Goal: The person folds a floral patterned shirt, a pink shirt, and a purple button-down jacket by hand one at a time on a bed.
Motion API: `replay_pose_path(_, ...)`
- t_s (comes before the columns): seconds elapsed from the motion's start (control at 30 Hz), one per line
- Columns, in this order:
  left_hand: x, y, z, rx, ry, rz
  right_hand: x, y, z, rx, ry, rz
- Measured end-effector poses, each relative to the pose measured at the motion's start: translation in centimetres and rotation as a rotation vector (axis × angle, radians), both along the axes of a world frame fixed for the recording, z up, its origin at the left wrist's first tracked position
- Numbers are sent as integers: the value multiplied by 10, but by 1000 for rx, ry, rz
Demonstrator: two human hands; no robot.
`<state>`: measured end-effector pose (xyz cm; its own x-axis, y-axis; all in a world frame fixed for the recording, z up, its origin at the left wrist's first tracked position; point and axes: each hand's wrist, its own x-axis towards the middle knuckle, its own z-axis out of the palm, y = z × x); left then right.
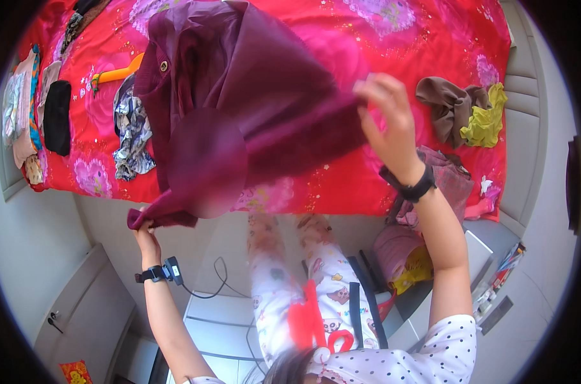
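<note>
A purple buttoned garment (281,72) with a ribbed edge is spread in the air over the bed, partly blurred. At its lower left corner, my left hand (148,237) pinches the cloth. My right hand (386,115) is at the garment's right end, fingers bent and blurred, with the thumb and fingertips apart; whether they grip the cloth is not clear. Both wrists wear dark bands, the left one with a small cabled device.
The bed has a red floral cover (357,192). On it lie a patterned cloth (131,129), a folded black cloth (57,117), an orange hanger-like object (117,74), a brown garment (446,105) and a yellow-green cloth (487,120). A grey-pink garment (444,177) hangs near the right edge.
</note>
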<state>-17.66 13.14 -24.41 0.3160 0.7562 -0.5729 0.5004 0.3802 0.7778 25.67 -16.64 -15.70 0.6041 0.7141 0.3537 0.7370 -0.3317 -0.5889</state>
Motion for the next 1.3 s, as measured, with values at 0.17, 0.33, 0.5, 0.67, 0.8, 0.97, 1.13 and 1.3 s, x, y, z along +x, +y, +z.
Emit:
replay_pose_path(0.17, -3, -10, -15, -333, -29, 403, 12, -9, -58, -107, 409, -221)
replay_pose_path(0.33, 15, -37, -34, -673, -135, 302, 17, -52, -134, -242, 1069, -570)
replay_pose_path(0.5, 26, -59, -44, -791, -165, 292, 5, -41, -136, -154, 1361, -363)
replay_pose_path(0.67, 37, -59, -34, -624, -182, 303, -1, -119, -136, -231, 1118, -417)
replay_pose_path(0.8, 52, -78, -7, -407, -69, -58, -55, -210, -135, -717, 1179, -577)
replay_pose_path(0.97, 51, -76, -27, -390, 100, -140, -78, -228, -128, -1063, 975, -492)
replay_pose_path(1.13, 55, -37, -47, 340, 442, -34, -31, -147, -129, -387, 503, -566)
replay_pose_path(1.3, 134, 10, -40, 951, 428, -336, 1, -48, -125, -374, 93, -372)
